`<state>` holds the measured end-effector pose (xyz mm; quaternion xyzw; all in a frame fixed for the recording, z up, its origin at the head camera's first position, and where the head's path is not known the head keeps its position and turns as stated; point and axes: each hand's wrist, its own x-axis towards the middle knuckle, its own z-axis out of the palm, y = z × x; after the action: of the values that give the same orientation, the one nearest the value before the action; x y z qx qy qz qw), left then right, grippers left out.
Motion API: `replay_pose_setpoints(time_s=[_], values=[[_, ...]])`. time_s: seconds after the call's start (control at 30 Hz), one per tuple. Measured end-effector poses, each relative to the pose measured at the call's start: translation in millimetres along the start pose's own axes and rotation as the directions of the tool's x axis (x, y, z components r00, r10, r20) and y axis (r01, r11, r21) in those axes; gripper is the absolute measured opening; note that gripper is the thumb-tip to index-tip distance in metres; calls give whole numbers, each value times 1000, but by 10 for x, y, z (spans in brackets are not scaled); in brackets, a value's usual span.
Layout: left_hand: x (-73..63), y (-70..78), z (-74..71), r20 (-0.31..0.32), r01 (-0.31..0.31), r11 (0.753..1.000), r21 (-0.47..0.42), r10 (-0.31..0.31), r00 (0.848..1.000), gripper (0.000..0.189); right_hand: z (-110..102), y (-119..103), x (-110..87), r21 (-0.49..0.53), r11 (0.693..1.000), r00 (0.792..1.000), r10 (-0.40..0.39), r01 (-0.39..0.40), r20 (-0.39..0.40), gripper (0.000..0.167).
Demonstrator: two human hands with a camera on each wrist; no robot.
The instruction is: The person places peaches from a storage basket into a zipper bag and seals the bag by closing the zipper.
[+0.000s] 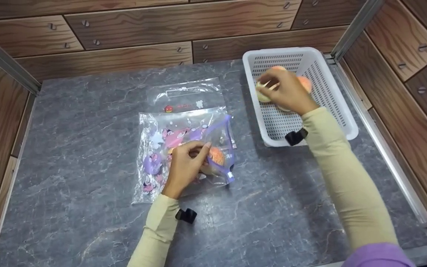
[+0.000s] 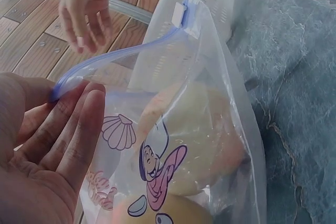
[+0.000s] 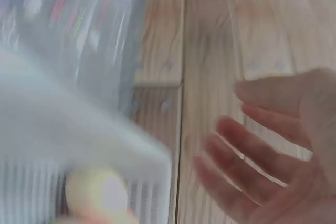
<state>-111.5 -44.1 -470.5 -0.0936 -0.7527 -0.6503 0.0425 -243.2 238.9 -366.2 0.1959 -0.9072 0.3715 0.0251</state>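
Observation:
My left hand (image 1: 185,163) pinches the purple zip edge of a clear printed slider bag (image 2: 123,129) between thumb and fingers. The bag's mouth gapes, with its white slider (image 2: 179,14) at one end. Inside, round yellow-and-orange fruit (image 1: 217,155) shows through the plastic; the exact kind is unclear. Over the white basket (image 1: 280,126), my right hand (image 1: 285,91) hangs with fingers loosely curved. The right wrist view is blurred but shows nothing in its grasp. Below this hand lie a yellowish fruit (image 1: 262,97) and an orange one (image 1: 305,83), partly covered by it.
Another clear bag (image 1: 184,92) lies flat, partly under the filled one. The basket stands at the back right of the grey marbled tabletop (image 1: 87,148). Wood-patterned panels (image 1: 135,31) and metal rails (image 1: 387,163) border the table.

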Motion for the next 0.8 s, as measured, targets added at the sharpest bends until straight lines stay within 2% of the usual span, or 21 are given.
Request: replay_pose_setpoints(time_s=[0.13, 0.27, 0.4, 0.53, 0.67, 0.8], values=[[-14, -18, -9, 5, 10, 1000, -9, -10, 1000, 18, -95, 289, 129, -158, 985, 992, 49, -66, -114, 30], [-21, -15, -13, 12, 12, 1000, 7, -12, 1000, 16, -121, 606, 190, -286, 946, 983, 118, -155, -140, 46], [-15, 8, -22, 13, 5, 999, 35, -6, 1000, 17, -119, 832, 187, -376, 906, 981, 177, -192, -75, 58], [-3, 10, -40, 14, -31, 999, 42, 31, 999, 23, -98, 967, 183, -407, 890, 970, 238, -203, 38, 70], [12, 2, -50, 15, -53, 998, 42, 52, 999, 24, -60, 1086, 179, -423, 882, 956, 275, -209, 101, 72], [29, -7, -55, 17, -48, 998, 45, 48, 999, 24, -36, 1181, 174, -453, 861, 941, 316, -230, 123, 67]])
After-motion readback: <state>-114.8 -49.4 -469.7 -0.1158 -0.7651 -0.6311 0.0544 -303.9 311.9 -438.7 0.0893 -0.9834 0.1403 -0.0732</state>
